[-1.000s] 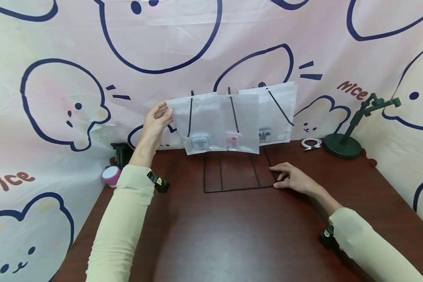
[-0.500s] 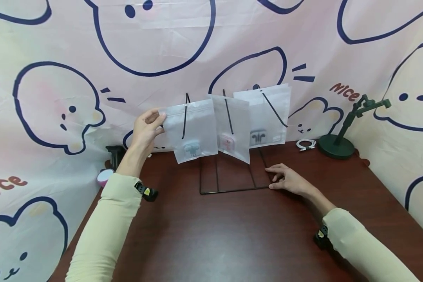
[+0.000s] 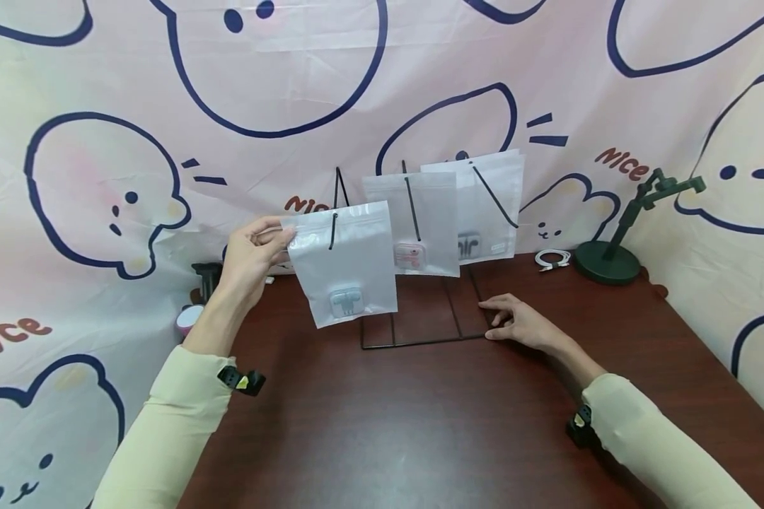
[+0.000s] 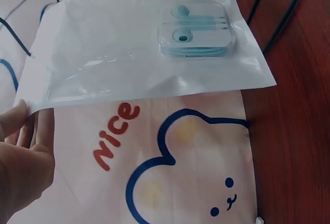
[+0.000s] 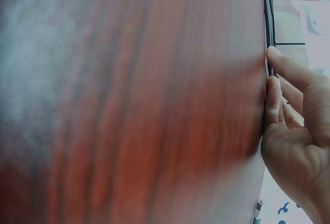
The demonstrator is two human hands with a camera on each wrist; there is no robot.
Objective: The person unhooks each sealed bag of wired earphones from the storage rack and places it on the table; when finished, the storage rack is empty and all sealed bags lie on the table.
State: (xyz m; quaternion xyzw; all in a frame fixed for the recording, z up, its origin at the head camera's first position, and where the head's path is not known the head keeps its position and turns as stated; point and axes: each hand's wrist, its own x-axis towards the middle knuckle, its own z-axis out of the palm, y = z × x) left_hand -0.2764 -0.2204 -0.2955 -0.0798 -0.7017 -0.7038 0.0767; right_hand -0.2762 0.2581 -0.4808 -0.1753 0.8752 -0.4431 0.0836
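My left hand (image 3: pixel 250 256) pinches the upper left corner of a white zip bag (image 3: pixel 340 265). A clear case of light blue earphones (image 4: pixel 196 33) shows through this bag in the left wrist view. The left prong (image 3: pixel 332 232) of a black wire rack (image 3: pixel 423 343) passes through the bag's hole, and its tip sticks out in front. On the middle prong hangs a bag (image 3: pixel 433 212) with pink earphones, and on the right prong a bag (image 3: pixel 499 184) with dark earphones. My right hand (image 3: pixel 525 324) pinches the front right corner of the rack's base.
A green stand (image 3: pixel 608 261) and a coiled white cable (image 3: pixel 552 259) are at the back right of the brown table (image 3: pixel 382 424). Behind my left forearm are a black object (image 3: pixel 207 276) and a partly hidden round pink-and-white one (image 3: pixel 188 318). A printed cloth hangs behind.
My left hand has drawn the bag with light blue earphones forward and down along its prong, away from the rack. The middle bag swung and hangs flatter again. My right hand keeps its hold.
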